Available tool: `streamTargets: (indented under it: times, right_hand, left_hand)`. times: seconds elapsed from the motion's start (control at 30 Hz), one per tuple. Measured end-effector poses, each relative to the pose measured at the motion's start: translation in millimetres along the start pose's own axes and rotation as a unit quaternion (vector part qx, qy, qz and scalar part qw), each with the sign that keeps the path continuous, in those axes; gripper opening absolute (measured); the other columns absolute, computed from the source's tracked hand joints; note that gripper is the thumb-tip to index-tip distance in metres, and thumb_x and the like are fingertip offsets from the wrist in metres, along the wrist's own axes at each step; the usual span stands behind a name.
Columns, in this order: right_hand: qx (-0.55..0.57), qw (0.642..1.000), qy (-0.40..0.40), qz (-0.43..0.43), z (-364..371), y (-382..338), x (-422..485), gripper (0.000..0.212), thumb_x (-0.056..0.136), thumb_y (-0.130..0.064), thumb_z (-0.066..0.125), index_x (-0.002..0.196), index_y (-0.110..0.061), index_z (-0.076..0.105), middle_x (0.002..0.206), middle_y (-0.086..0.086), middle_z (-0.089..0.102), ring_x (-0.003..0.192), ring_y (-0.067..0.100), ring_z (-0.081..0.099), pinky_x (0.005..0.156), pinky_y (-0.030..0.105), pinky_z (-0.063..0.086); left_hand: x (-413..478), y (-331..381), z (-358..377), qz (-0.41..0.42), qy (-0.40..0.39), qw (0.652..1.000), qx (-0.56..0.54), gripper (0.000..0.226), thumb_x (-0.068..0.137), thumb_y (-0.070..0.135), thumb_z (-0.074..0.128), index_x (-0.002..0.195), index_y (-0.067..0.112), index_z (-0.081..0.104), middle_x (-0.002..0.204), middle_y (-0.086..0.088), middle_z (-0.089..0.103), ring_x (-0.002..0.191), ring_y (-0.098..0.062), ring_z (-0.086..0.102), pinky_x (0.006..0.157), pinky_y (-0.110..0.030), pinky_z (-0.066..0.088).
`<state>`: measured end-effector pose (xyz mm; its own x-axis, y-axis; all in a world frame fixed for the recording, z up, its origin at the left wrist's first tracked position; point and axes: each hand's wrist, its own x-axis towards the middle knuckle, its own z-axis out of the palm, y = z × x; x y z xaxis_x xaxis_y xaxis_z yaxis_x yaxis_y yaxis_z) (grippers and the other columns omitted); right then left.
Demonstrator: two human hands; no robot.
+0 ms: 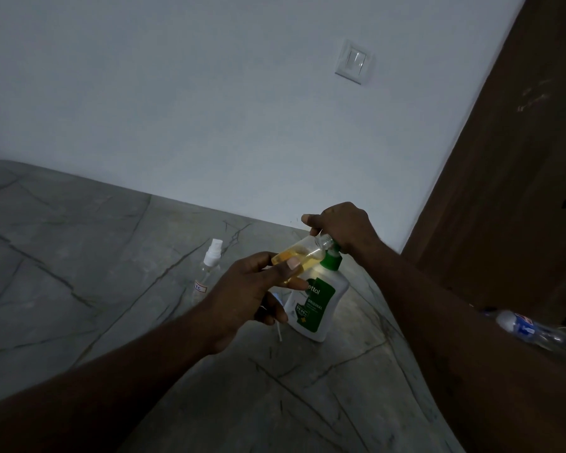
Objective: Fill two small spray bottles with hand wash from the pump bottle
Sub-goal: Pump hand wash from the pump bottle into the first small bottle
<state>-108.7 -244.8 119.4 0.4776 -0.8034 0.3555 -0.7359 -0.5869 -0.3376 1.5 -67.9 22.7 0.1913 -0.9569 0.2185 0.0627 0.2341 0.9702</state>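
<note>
Head view, dim light. Left grip [252,289] grasps a small bottle [303,256] between thumb and fingers. The bottle is capless, tilted with its mouth up and to the right, and partly filled with yellow liquid. It is in the air above the tabletop [79,256], right against the top of the pump bottle [322,305]. Its mouth is at the pump spout; contact can't be made out. Right grip [343,227] is clenched down over the pump head, fingers curled around it, thumb sticking out left. The pump bottle stands upright near the tabletop's right edge, green collar and green label showing. A thin white tube [279,333] pokes out below the left grip; what holds it can't be made out. Spray bottle [209,266], white sprayer on, stands upright left of the pump bottle, apart from both grips. Wall [209,109] behind carries a switch [355,62]. Brown door [520,191] at right, water bottle [530,328] lying past the right forearm.
</note>
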Motion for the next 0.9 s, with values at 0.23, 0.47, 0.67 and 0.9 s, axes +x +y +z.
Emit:
streamTargets:
  times: [0.23,0.47,0.67,0.9]
  right_hand:
    - [-0.01,1.0,0.002,-0.002,7,3,1,0.044,0.092,-0.05,0.063,0.056,-0.026,0.066,0.063,-0.013,0.063,0.062,0.005,0.058,0.057,0.023,0.035]
    - [0.011,1.0,0.022,-0.013,-7,-2,2,0.042,0.09,-0.05,0.066,0.058,-0.023,0.07,0.06,-0.011,0.066,0.055,0.006,0.06,0.059,0.025,0.039]
    - [0.014,1.0,0.006,0.004,-3,-1,0,0.04,0.093,-0.047,0.064,0.062,-0.023,0.072,0.065,-0.007,0.067,0.056,0.01,0.06,0.064,0.026,0.045]
    - [0.007,1.0,-0.014,0.024,7,4,4,0.041,0.09,-0.05,0.067,0.057,-0.026,0.067,0.061,-0.013,0.064,0.06,0.002,0.058,0.056,0.022,0.036]
  left_hand:
    - [1,-2,-1,-0.011,-0.001,1.0,0.008,0.051,0.081,0.054,0.061,0.117,0.018,0.066,0.106,0.001,0.079,0.055,-0.021,0.064,0.059,-0.03,0.051]
    - [0,1,-1,-0.002,-0.004,1.0,0.002,0.051,0.082,0.054,0.06,0.118,0.019,0.065,0.107,0.003,0.079,0.055,-0.021,0.065,0.057,-0.029,0.052]
    - [0,1,0,0.004,-0.004,1.0,0.003,0.05,0.082,0.053,0.06,0.119,0.02,0.065,0.107,0.003,0.079,0.055,-0.02,0.065,0.057,-0.029,0.051]
    - [0,-2,-1,-0.007,-0.003,1.0,0.003,0.044,0.088,0.048,0.06,0.119,0.018,0.065,0.106,0.001,0.079,0.055,-0.021,0.064,0.055,-0.028,0.051]
